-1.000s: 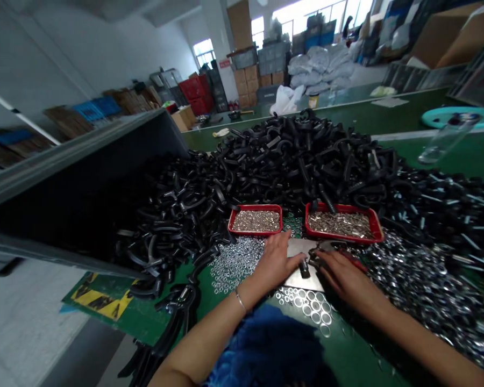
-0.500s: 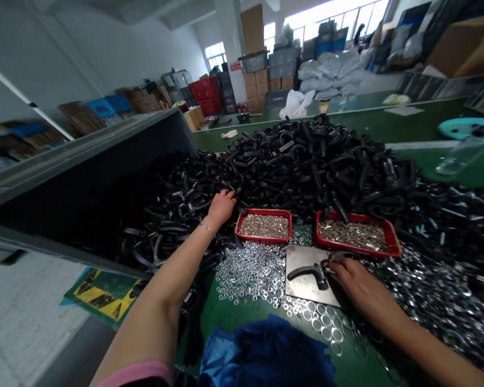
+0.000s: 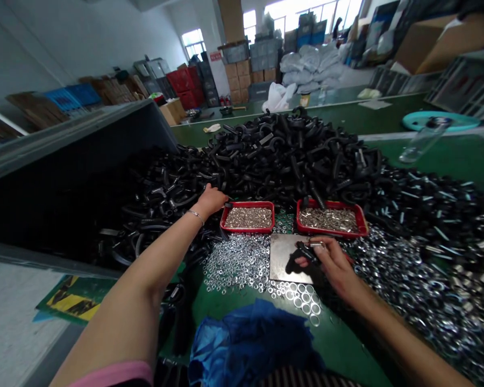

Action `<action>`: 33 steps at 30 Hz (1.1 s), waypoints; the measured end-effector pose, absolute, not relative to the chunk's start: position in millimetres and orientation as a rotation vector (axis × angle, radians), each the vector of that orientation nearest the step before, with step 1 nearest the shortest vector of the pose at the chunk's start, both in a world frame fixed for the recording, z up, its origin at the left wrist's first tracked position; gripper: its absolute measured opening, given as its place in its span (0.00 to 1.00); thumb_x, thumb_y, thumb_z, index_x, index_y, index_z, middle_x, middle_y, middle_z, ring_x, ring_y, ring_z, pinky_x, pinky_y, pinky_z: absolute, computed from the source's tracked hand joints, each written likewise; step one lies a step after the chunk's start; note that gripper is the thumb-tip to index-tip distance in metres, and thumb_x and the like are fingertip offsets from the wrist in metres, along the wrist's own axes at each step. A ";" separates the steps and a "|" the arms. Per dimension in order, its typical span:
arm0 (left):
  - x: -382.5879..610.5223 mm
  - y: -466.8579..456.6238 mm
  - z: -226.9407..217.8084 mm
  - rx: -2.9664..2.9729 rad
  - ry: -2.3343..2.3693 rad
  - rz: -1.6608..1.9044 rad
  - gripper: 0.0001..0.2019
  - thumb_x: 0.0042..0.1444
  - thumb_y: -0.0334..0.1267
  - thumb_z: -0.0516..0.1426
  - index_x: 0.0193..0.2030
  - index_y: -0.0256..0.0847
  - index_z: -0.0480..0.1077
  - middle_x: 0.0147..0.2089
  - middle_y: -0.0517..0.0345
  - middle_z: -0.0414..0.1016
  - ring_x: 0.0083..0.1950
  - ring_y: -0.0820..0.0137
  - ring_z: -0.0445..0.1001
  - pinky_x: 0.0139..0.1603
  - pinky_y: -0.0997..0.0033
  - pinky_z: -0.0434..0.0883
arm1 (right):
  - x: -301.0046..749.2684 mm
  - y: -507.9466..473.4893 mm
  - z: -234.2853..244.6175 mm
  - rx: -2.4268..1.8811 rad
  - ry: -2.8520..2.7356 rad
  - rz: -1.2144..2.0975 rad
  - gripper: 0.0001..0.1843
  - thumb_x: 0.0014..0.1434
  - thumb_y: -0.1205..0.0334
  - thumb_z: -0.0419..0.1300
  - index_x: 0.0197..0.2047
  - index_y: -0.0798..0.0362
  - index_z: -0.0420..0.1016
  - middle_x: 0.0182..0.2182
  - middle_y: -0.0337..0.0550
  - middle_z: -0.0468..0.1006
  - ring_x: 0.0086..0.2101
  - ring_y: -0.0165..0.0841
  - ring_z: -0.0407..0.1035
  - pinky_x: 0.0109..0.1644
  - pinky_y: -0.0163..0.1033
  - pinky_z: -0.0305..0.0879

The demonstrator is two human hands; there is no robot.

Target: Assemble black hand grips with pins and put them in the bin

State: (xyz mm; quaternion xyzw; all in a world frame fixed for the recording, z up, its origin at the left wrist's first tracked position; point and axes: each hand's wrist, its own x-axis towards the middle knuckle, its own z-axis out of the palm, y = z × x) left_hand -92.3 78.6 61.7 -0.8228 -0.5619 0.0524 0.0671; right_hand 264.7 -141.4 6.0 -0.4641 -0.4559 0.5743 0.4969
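My left hand [image 3: 212, 199] is stretched out to the heap of curved black handles [image 3: 258, 156]. Its fingers are bent down among the handles beside a red tray [image 3: 248, 231]; whatever lies under them is hidden. Over a flat metal plate [image 3: 279, 258], my right hand [image 3: 334, 263] pinches a dark handle-like part [image 3: 304, 250] with a small silvery cylinder [image 3: 317, 244] at the fingertips. A dark reflection or shadow shows on the plate below. Loose small metal rings [image 3: 237, 263] lie left of the plate, and larger rings [image 3: 306, 301] in front of it.
A second red tray [image 3: 361, 220] of small metal pins stands behind the plate. At left, a large grey bin [image 3: 105, 123] lies tipped toward the heap. More metal parts [image 3: 411, 285] spread at right. Blue cloth [image 3: 250, 344] lies at the front edge; a clear bottle [image 3: 421, 142] stands behind.
The view has turned slightly right. A black handle that lay on the metal plate is now lifted in my right hand. My left hand stays at the heap, its fingers bent lower.
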 end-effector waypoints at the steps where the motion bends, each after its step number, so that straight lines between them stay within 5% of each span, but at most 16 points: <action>1: -94.0 75.3 61.4 -2.472 -1.708 0.099 0.01 0.58 0.34 0.60 0.35 0.40 0.73 0.40 0.51 0.78 0.51 0.58 0.72 0.63 0.52 0.57 | 263.8 -141.0 5.2 -1.098 -1.005 1.428 0.18 0.66 0.47 0.56 0.54 0.47 0.61 0.41 0.44 0.81 0.35 0.36 0.78 0.46 0.48 0.75; 7: -106.0 49.8 53.9 -2.235 -1.921 -0.445 0.10 0.70 0.34 0.48 0.54 0.30 0.60 0.48 0.51 0.75 0.52 0.62 0.73 0.62 0.53 0.62 | 267.4 -148.5 2.6 -1.009 -0.628 1.810 0.14 0.63 0.51 0.63 0.46 0.52 0.76 0.41 0.47 0.82 0.33 0.31 0.74 0.41 0.39 0.74; 11: -110.1 61.5 65.0 -2.041 -2.075 -0.843 0.14 0.69 0.38 0.51 0.55 0.30 0.58 0.47 0.51 0.76 0.49 0.63 0.74 0.57 0.56 0.68 | 257.8 -165.3 0.3 -0.997 -0.567 1.973 0.17 0.63 0.48 0.62 0.42 0.54 0.78 0.37 0.47 0.81 0.31 0.30 0.73 0.40 0.39 0.74; 15: -103.6 75.2 107.6 -1.884 -2.051 -1.349 0.12 0.72 0.37 0.45 0.58 0.38 0.55 0.52 0.51 0.76 0.49 0.69 0.75 0.50 0.62 0.74 | 245.9 -170.9 -2.0 -1.109 -0.718 1.870 0.22 0.61 0.43 0.62 0.39 0.55 0.78 0.35 0.47 0.80 0.33 0.32 0.73 0.40 0.39 0.71; 19: -56.5 28.4 120.6 -2.089 -1.851 -2.039 0.15 0.71 0.50 0.46 0.55 0.44 0.55 0.49 0.59 0.74 0.35 0.77 0.75 0.38 0.69 0.77 | 243.5 -160.5 -0.2 -1.327 -0.976 1.565 0.24 0.62 0.38 0.57 0.40 0.53 0.75 0.30 0.41 0.76 0.27 0.31 0.69 0.30 0.36 0.64; 23: 22.5 -68.9 61.5 -2.621 -2.245 -2.014 0.16 0.66 0.53 0.51 0.48 0.43 0.60 0.38 0.61 0.72 0.19 0.80 0.69 0.14 0.79 0.64 | 247.7 -152.8 5.5 -1.485 -1.449 1.114 0.19 0.65 0.42 0.54 0.34 0.49 0.67 0.24 0.35 0.68 0.26 0.33 0.65 0.32 0.37 0.62; 27: 73.6 -134.7 5.5 -2.607 -2.660 -2.088 0.16 0.65 0.55 0.51 0.46 0.43 0.60 0.34 0.64 0.72 0.16 0.80 0.67 0.12 0.81 0.60 | 251.2 -156.3 15.1 -1.526 -1.771 0.835 0.14 0.68 0.49 0.51 0.34 0.48 0.63 0.25 0.37 0.70 0.29 0.36 0.68 0.36 0.38 0.61; 33: 88.8 -149.5 7.4 -2.596 -2.893 -1.980 0.20 0.64 0.58 0.50 0.46 0.43 0.60 0.24 0.67 0.69 0.14 0.76 0.65 0.11 0.80 0.60 | 255.7 -165.9 26.0 -1.556 -1.896 0.720 0.13 0.69 0.52 0.49 0.34 0.48 0.60 0.27 0.41 0.73 0.30 0.38 0.71 0.35 0.38 0.61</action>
